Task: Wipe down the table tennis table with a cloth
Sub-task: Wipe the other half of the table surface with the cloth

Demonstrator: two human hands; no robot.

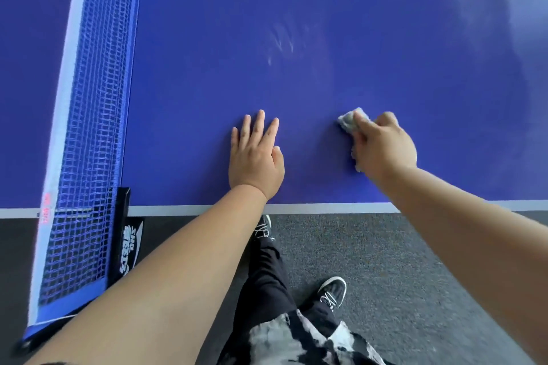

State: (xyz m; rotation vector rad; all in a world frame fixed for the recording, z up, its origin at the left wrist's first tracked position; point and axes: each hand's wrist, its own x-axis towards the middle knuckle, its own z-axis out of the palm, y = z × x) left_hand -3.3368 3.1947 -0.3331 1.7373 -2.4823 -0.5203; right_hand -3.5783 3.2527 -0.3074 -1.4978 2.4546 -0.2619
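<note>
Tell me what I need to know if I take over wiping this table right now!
Left hand: flat on the table near its front edge, fingers straight, holding nothing.
Right hand: fingers curled round the cloth, pressing it on the table to the right of the other hand.
Done: cannot tell how much is wiped.
Left: pale streaks beyond the hands and a hazy patch far right probably need wiping. The net stands at the left.

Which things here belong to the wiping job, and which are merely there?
Part of the job: table tennis table, cloth, right hand gripping it, left hand flat on the table.
Merely there: net, net clamp, carpet, shoes.
</note>
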